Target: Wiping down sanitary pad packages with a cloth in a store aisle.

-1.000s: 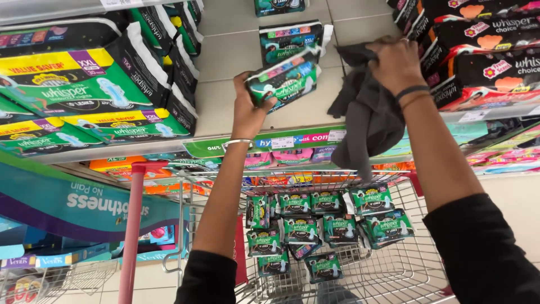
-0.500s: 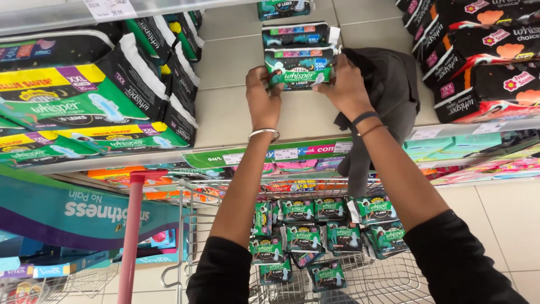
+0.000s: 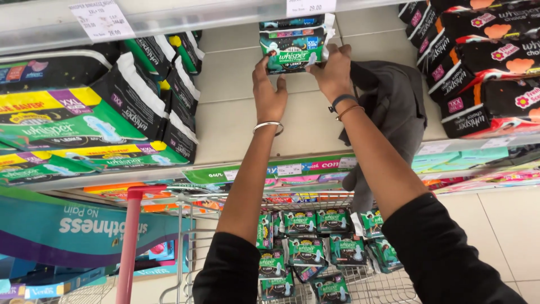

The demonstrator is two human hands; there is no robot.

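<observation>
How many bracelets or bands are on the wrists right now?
3. One silver bangle on the left wrist; a dark band and a thin bangle just below it on the right wrist. The sleeves could hide more.

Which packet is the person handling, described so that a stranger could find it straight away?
Start at the pale shelf above the wire trolley. In its middle gap stands a short stack of green packets; the wanted packet is the lower one. Unlike the black-and-green packs to the side, it is gripped by the left hand and right hand.
</observation>
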